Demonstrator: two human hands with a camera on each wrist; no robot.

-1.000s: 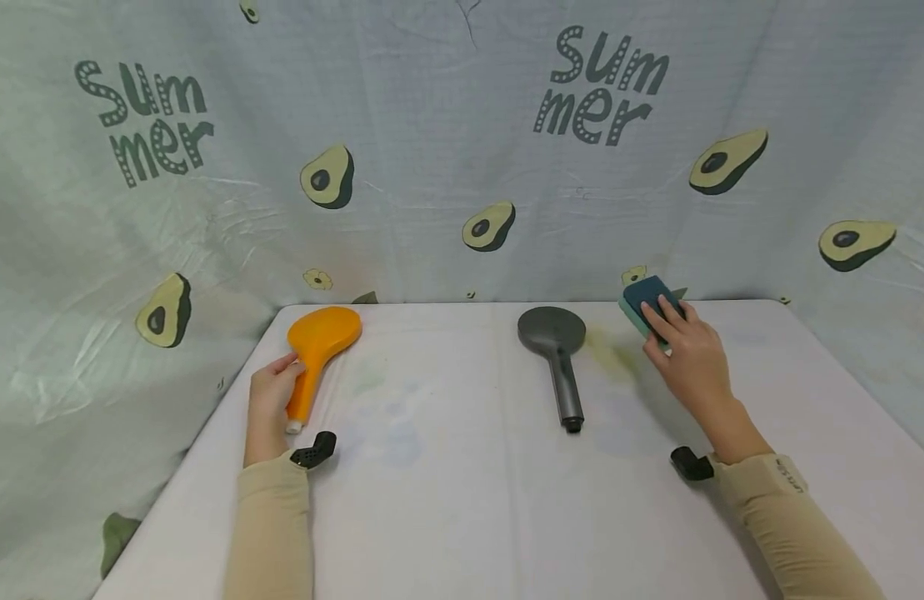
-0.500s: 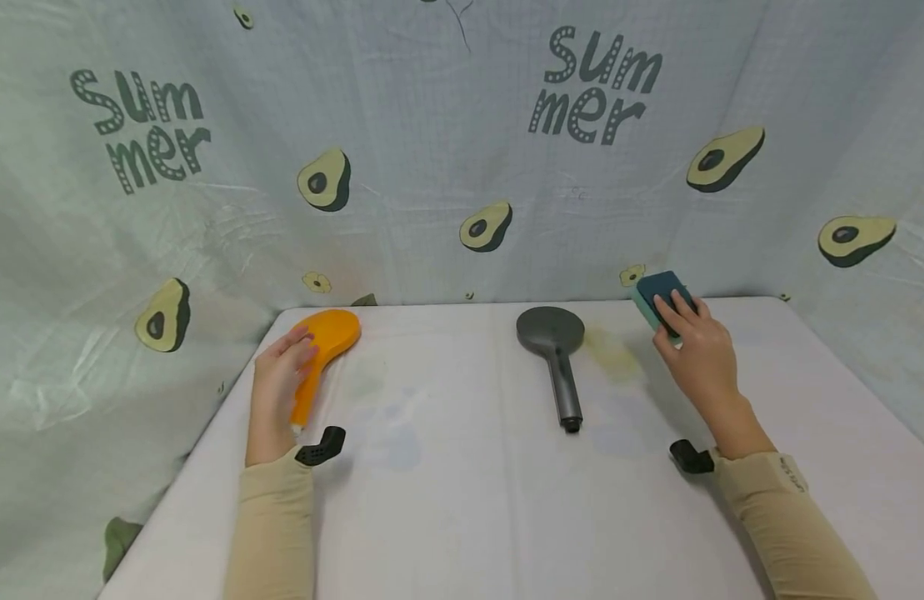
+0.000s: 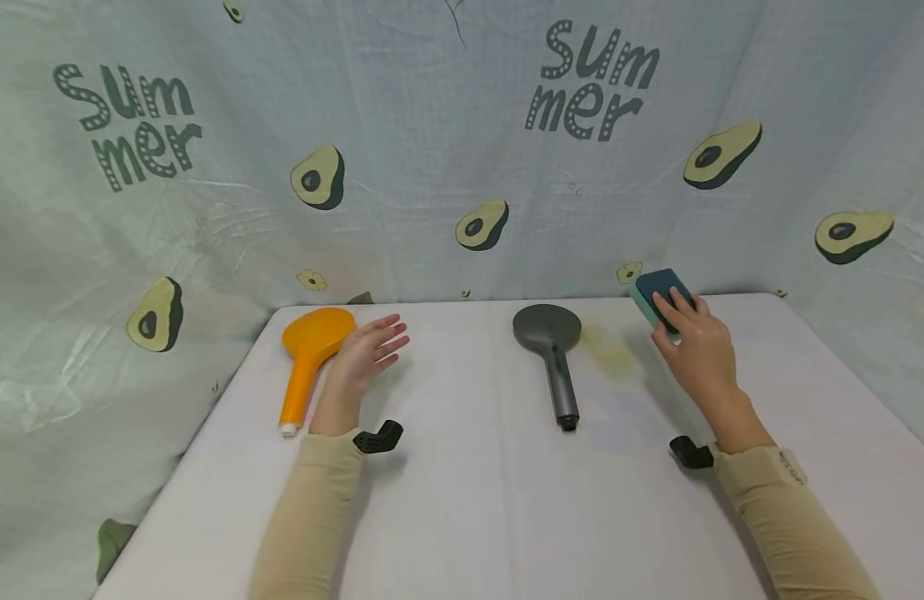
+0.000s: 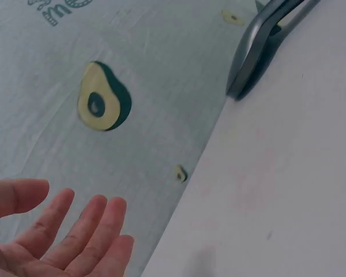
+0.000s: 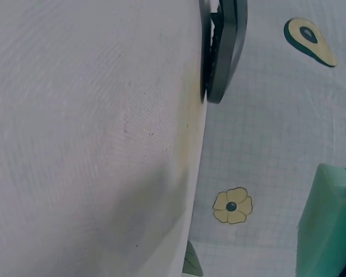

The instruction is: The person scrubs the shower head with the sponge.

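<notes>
A pale grey-green cloth (image 3: 402, 108) hangs behind a white surface (image 3: 447, 517), wrinkled and shiny towards nine o'clock. Grey "summer" lettering (image 3: 592, 79) stands at ten and one o'clock; avocado prints (image 3: 481, 225) run from nine through twelve to three. A yellowish stain (image 3: 615, 350) marks the surface between three and four o'clock.

Orange shower head (image 3: 308, 354), just beside left hand (image 3: 360, 362): surface is looking smooth, plastic. Grey shower head (image 3: 551, 343), left of right hand (image 3: 694, 350): handle is catching metallic sheen. Block (image 3: 656, 287) in right hand: green side is appearing matt, smooth. Tablecloth (image 3: 454, 467) beneath right hand: is showing matt, finely textured cloth. Curtain (image 3: 229, 225) left of left hand: is shining along creases.
</notes>
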